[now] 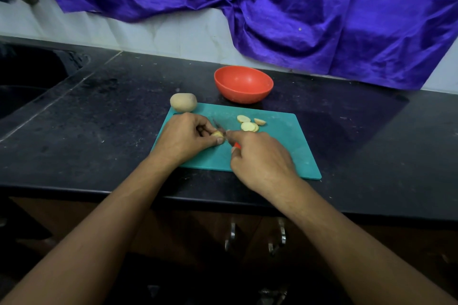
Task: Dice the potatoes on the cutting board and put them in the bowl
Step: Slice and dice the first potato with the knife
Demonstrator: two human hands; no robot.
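On the teal cutting board (285, 146), my left hand (184, 137) pinches a small potato piece (217, 134) near the board's left middle. My right hand (257, 156) grips a knife by its red handle (237, 145); the blade (218, 126) points away from me and meets the piece. Several cut potato slices (249, 124) lie on the board beyond my right hand. A whole unpeeled potato (183, 102) rests at the board's far left corner. The empty red bowl (243, 83) stands on the counter just behind the board.
The board lies on a black stone counter (99, 116), whose front edge runs just below it. A dark sink (29, 77) sits at the far left. Purple cloth (272, 7) hangs over the white wall behind. Cabinet handles (281, 233) show below the counter.
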